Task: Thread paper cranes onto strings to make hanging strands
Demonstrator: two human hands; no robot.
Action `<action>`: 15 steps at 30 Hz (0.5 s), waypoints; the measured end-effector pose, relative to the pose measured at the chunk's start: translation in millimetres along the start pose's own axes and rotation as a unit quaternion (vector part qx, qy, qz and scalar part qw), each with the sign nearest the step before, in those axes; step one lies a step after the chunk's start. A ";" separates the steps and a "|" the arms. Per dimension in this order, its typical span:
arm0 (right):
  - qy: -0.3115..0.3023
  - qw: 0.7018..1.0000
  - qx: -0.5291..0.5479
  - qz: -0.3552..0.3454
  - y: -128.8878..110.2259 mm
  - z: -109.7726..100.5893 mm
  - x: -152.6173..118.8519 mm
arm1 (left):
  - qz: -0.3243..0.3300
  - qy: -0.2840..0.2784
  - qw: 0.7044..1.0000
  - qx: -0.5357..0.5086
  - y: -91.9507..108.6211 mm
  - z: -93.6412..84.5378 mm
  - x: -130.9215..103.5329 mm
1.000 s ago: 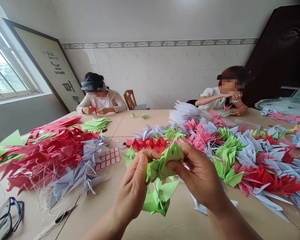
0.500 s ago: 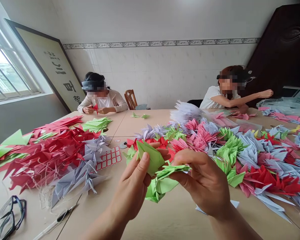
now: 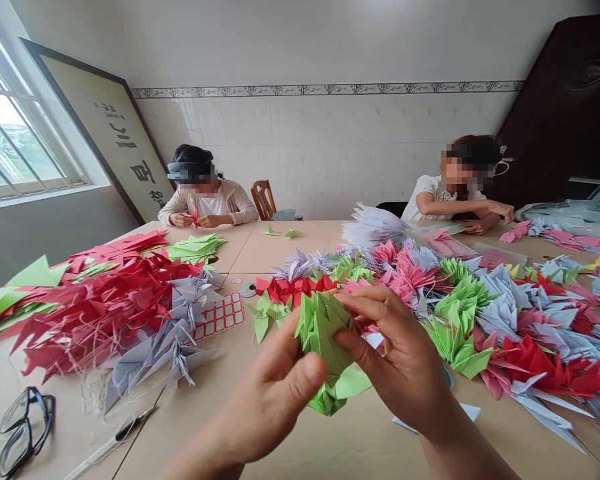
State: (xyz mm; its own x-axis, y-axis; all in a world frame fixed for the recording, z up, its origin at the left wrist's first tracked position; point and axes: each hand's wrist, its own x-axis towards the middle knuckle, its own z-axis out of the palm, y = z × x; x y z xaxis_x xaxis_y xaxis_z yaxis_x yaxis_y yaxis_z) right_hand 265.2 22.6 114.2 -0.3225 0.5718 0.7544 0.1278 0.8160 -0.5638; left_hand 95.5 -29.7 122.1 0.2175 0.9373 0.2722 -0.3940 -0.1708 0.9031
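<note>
Both hands meet around a bundle of green folded paper cranes (image 3: 325,328) in front of me. My left hand (image 3: 280,390) grips it from the left, thumb on the near side. From the right, my right hand (image 3: 403,357) presses it with thumb and fingers. Some fingertips are hidden behind the paper. More green folded paper (image 3: 333,398) shows just below the bundle; I cannot tell whether it is joined on. Behind my left hand lie loose green cranes (image 3: 267,313) and a row of red cranes (image 3: 290,288).
Red cranes (image 3: 115,293) and pale blue cranes (image 3: 173,340) heap at left, near glasses (image 3: 26,433) and a pen-like tool (image 3: 120,437). Mixed-colour bundles (image 3: 500,307) spread at right. Two people sit opposite, one holding a red crane (image 3: 195,219). A red-bordered label sheet (image 3: 223,315) lies mid-table.
The green pieces, held apart in my two hands before, are now together in one bundle. My right hand has turned over it. The person at right has lowered an outstretched arm.
</note>
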 end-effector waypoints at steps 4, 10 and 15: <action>-0.014 1.000 -0.004 0.012 -0.5 -1.4 0.0 | -0.032 -0.029 0.998 0.041 0.2 3.0 3.5; -0.044 0.999 0.008 -0.023 -3.0 -4.5 0.6 | 0.017 0.005 0.989 0.145 5.3 5.3 7.7; -0.047 0.999 0.009 -0.018 -3.2 -4.2 1.0 | 0.016 0.011 0.986 0.168 1.0 1.4 4.0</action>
State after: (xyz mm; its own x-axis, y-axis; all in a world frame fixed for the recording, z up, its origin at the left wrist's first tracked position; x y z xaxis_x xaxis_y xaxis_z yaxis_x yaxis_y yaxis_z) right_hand 268.4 20.9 118.2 -0.4130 0.5315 0.7396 0.0990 0.8334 -0.5437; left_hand 97.2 -26.6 124.5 0.1886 0.9355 0.2987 -0.0816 -0.2882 0.9541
